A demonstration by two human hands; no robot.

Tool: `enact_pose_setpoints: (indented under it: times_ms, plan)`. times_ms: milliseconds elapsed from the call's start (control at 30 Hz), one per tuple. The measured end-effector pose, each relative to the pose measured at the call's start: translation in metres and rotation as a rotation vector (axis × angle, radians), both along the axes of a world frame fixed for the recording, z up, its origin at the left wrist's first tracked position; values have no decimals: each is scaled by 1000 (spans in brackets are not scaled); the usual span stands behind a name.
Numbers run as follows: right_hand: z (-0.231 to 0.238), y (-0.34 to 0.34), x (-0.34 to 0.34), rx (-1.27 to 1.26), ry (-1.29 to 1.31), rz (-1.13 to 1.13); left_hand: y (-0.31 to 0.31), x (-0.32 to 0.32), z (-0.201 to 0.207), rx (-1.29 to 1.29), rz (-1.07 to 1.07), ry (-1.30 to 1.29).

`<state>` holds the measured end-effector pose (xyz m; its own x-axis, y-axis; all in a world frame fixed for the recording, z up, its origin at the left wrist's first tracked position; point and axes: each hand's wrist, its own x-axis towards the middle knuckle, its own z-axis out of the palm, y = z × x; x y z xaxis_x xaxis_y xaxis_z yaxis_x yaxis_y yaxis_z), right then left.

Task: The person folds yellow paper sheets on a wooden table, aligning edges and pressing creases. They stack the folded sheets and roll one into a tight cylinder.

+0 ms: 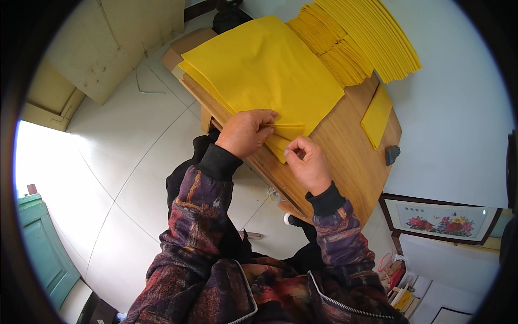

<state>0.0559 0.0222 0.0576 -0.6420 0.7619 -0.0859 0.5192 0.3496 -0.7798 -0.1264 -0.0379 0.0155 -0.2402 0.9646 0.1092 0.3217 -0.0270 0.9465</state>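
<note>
A large yellow cloth sheet (270, 65), which looks like felt, lies flat in layers on the wooden table. My left hand (243, 132) is closed on the near corner of the cloth, its thumb and fingers pinching a folded part. From that grip a narrow folded flap (290, 129) sticks out to the right, with another yellow layer below it. My right hand (308, 163) is closed in a pinch right beside the flap's lower edge. Whatever sits between its thumb and forefinger is too small or hidden to make out.
Tall stacks of folded yellow cloth (372, 38) stand at the table's far right. A smaller yellow piece (376, 116) and a dark small object (392, 155) lie near the right edge of the wooden table (350, 156). A framed flower picture (440, 218) leans at right.
</note>
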Motion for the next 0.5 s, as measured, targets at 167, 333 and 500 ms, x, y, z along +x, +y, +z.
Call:
enact_pose_setpoints:
  times_ms: [167, 333, 500]
  plan:
    - [4, 1, -2, -35, -26, -21, 0, 0, 0, 9, 6, 18]
    - [8, 0, -7, 314, -58, 13, -1, 0, 1, 0, -7, -17]
    - [12, 7, -14, 673, -126, 77, -3, -2, 0, 91, -13, 65]
